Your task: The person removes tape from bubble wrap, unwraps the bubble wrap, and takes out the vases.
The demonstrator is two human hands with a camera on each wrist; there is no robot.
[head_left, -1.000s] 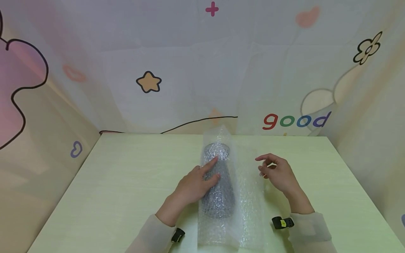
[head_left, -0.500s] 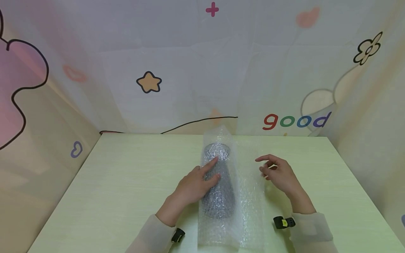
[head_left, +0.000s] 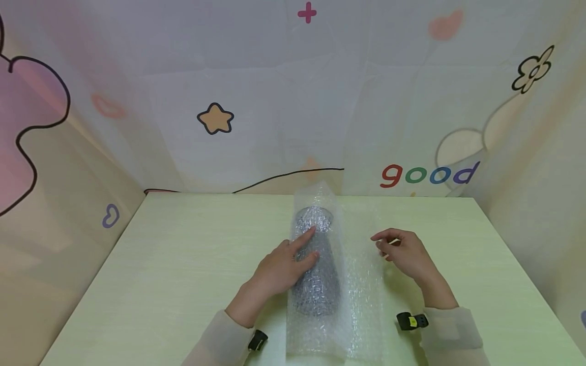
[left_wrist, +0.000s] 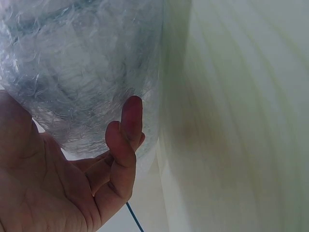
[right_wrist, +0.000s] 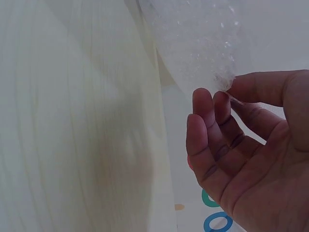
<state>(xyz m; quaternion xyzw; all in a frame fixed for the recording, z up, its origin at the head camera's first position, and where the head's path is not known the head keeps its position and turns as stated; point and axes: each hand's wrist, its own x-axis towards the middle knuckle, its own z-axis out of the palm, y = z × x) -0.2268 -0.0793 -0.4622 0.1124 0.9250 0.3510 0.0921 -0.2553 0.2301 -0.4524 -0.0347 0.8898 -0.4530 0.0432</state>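
A dark, bottle-shaped object [head_left: 320, 284], wider toward me, lies wrapped in clear bubble wrap [head_left: 316, 338]. My left hand [head_left: 278, 269] holds it from the left, with index finger and thumb over the top. In the left wrist view, the other fingers [left_wrist: 126, 154] curl against its wrapped side [left_wrist: 82, 72]. On the right, a loose flap of the wrap reaches out to my right hand [head_left: 405, 254]. That hand pinches the flap's edge between thumb and fingertips, as the right wrist view shows at the crumpled bubble wrap [right_wrist: 198, 43].
A pale wood-grain table [head_left: 183, 274] lies beneath everything. Behind it hangs a printed cloth backdrop [head_left: 256, 61], which also runs along both sides. Black wrist cameras sit at both sleeves, the right camera [head_left: 412, 321] close to the wrap's near right edge.
My right hand has shifted very slightly right, its index finger dipping lower at the edge of the wrap. The left hand and the wrapped object have stayed put.
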